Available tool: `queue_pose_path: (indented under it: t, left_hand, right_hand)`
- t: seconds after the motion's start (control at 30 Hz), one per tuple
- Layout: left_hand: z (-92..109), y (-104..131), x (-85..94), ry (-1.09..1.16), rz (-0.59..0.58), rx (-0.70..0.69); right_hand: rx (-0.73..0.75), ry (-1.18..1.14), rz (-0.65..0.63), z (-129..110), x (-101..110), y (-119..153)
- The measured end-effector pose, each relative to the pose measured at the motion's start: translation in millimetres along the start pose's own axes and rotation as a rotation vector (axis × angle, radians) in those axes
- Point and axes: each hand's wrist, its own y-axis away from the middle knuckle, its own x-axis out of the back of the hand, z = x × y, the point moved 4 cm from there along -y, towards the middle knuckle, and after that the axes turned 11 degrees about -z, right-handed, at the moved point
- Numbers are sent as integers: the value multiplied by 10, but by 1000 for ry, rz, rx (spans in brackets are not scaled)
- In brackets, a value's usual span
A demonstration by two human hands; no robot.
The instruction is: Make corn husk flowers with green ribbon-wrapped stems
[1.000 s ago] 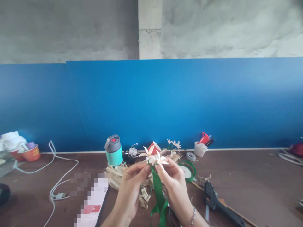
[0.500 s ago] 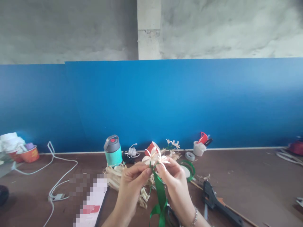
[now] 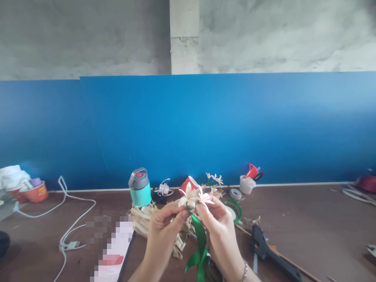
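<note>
Two cream-white artificial flowers (image 3: pixel 188 196) with pointed petals are held up over the table in front of me. My left hand (image 3: pixel 168 221) pinches their thin green stem from the left, thumb and index finger closed just beneath the petals. On the other side, my right hand (image 3: pixel 217 219) is closed at the base of the right-hand flower, its fingertips partly behind the petals. A green ribbon (image 3: pixel 200 237) hangs from the stem between the hands and folds over lower down. Dry beige husk strips (image 3: pixel 142 221) lie behind my left hand.
A teal thermos (image 3: pixel 140 190) stands at the back, with a red paper cup (image 3: pixel 188 183) and another white flower sprig (image 3: pixel 216 179) nearby. Right lie a green ribbon roll (image 3: pixel 238 211), tape (image 3: pixel 235 194) and a black glue gun (image 3: pixel 273 254). White cables (image 3: pixel 79 217) and a phone (image 3: pixel 114 250) are left.
The flowers have turned and shifted slightly, so their petals face me more openly. The ribbon now curves further to the right below the stem. Both hands stay nearly in place.
</note>
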Motion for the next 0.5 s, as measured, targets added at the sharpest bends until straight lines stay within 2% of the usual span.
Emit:
queue_pose_path:
  t: [0.17, 0.37, 0.5]
  left_hand:
    - [29, 14, -16, 0, 22, 19]
    - [12, 29, -30, 136, 37, 71]
    - [11, -1, 11, 159, 64, 102]
  right_hand:
    - [4, -5, 26, -22, 17, 5]
    - [-2, -14, 20, -17, 10, 13]
    - [-44, -45, 103, -21, 123, -57]
